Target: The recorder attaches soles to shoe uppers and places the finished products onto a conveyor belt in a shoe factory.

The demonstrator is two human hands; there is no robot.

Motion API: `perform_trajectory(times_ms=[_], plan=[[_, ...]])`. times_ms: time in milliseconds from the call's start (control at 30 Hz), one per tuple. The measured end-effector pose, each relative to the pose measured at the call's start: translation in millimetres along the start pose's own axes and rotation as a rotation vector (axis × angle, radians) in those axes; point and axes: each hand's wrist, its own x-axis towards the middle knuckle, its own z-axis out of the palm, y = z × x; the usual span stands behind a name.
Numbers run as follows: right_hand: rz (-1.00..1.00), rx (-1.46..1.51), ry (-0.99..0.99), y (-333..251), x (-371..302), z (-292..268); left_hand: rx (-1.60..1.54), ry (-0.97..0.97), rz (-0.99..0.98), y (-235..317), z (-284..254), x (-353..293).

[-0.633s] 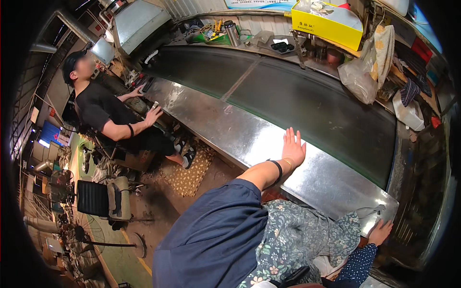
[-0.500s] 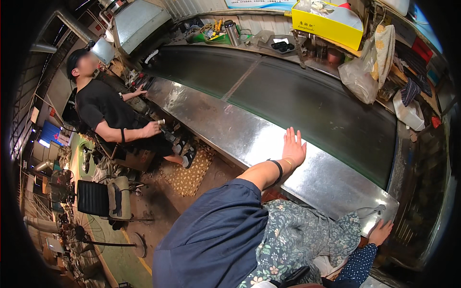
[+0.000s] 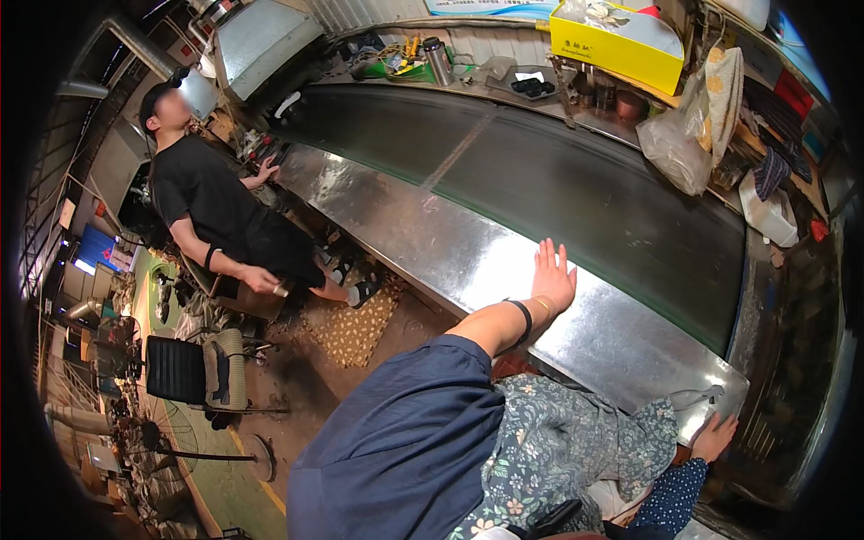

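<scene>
Alongside a dark belt (image 3: pixel 594 211), a shiny metal counter (image 3: pixel 396 211). Laid flat on it, near the belt's edge, the left hand (image 3: pixel 554 277), fingers stretched wide. At the counter's right end, the right hand (image 3: pixel 715 438), fingers extended. Beyond the belt, a yellow box (image 3: pixel 616 65); off left, a co-worker (image 3: pixel 207 184) in black.

Left hand (image 3: pixel 553 283) palm-down and flat

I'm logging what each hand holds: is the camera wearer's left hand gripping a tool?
No, the left hand rests on the shiny metal ledge with its fingers extended and no tool in it.
</scene>
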Motion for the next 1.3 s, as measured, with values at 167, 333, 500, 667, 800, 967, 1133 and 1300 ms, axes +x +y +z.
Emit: perform_trajectory(times_ms=[167,333,500,667,800,967,1133,1300], plan=[[0.007,0.020,0.017,-2,0,0,0.001,-0.019,-0.005,0,-1,0],[0.023,-0.005,-0.001,-3,0,-2,-0.028,-0.031,-0.006,-1,-3,-1],[-0.001,0.031,0.004,-4,-3,-7,0.059,-0.060,-0.005,2,-5,1],[-0.014,-0.115,0.111,-5,-10,13,-0.147,-0.047,-0.011,1,-3,7],[0.121,0.648,-0.082,5,-51,1,-0.114,-0.015,0.022,0,-2,4],[0.176,1.139,-0.177,-35,-174,-72,0.059,-0.047,0.069,3,-3,-1],[0.068,0.541,0.075,-124,-250,-81,0.083,-0.015,0.059,2,-2,0],[0.127,0.644,0.327,-131,-251,-68,0.090,-0.022,0.085,-3,-1,-1]])
